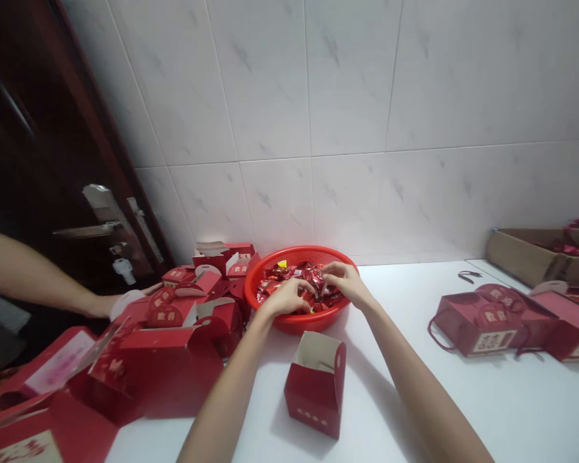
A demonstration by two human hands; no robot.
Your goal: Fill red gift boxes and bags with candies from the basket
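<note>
Both hands reach into a red plastic basket (294, 324) filled with red-wrapped candies (280, 278). My left hand (289, 298) is over the front left part of the candies, its fingers curled inward; what they hold, if anything, is too small to tell. On the right side of the basket, my right hand (342, 281) has its fingers closed on a shiny red wrapped candy (326, 291). Between my forearms, just in front of the basket, a small red box (315, 386) stands upright on the white table (367, 411) with its top open.
Many red boxes (159, 366) crowd the left side, where another person's arm (38, 273) reaches in. Closed red boxes with cords (492, 321) lie at right. A cardboard box (521, 257) stands at the far right, a dark cord piece (469, 276) near it. A tiled wall (357, 128) rises behind.
</note>
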